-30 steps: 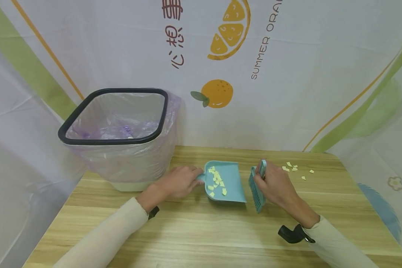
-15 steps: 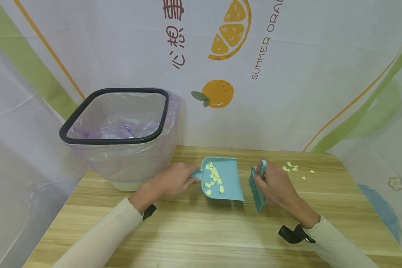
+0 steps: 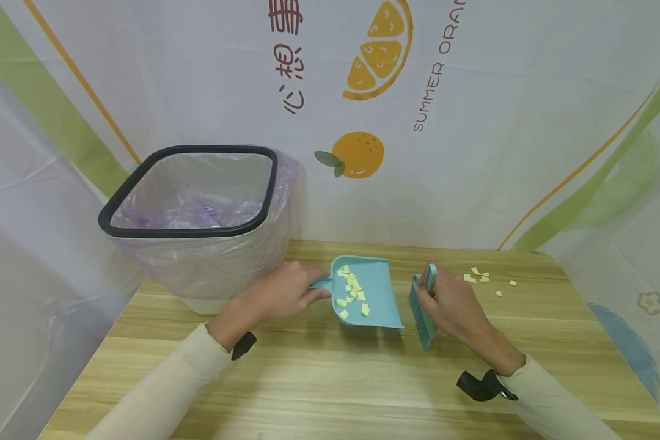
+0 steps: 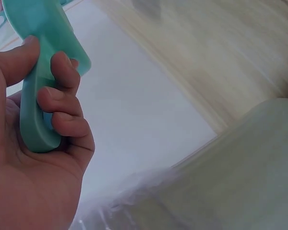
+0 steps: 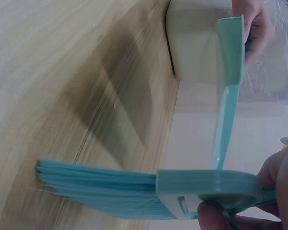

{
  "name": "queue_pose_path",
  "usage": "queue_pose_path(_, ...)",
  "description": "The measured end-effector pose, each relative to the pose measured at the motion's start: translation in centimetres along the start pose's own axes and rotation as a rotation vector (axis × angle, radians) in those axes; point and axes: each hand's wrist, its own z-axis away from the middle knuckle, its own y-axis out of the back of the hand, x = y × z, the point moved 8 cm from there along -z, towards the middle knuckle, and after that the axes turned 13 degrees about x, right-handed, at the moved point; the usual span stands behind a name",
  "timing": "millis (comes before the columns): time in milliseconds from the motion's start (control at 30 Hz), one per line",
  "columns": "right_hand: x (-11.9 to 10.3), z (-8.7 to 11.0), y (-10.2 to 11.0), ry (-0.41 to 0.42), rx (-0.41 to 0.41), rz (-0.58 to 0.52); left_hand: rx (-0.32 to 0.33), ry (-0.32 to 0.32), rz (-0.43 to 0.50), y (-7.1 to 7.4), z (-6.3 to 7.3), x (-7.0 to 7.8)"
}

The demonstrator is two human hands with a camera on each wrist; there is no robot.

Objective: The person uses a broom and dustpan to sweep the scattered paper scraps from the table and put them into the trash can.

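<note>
My left hand (image 3: 287, 289) grips the handle of a light blue dustpan (image 3: 379, 293), fingers curled round it in the left wrist view. Several pale yellow paper scraps (image 3: 353, 285) lie in the pan, mostly toward its handle end. The pan is raised off the table, its shadow showing below it in the right wrist view. To the right, my right hand (image 3: 453, 299) holds a small blue hand brush (image 3: 425, 318) by its handle. Its bristles (image 5: 101, 187) point down toward the wood, just right of the pan's open edge.
A bin (image 3: 220, 269) with a black rim and clear purplish liner stands at the back left, close to my left hand. Several more paper scraps (image 3: 484, 278) lie on the wooden table (image 3: 330, 385) beyond my right hand. A printed white curtain (image 3: 473, 183) hangs behind the table.
The left hand has lifted the dustpan and shifted it slightly left and away from me, with the scraps in it. The right hand and brush have stayed nearly still.
</note>
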Motion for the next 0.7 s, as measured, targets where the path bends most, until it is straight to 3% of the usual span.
queue_pose_path(700, 0.0, 0.1, 0.1, -0.013, 0.002, -0.019, 0.042, 0.012, -0.011, 2.9, -0.8, 1.2)
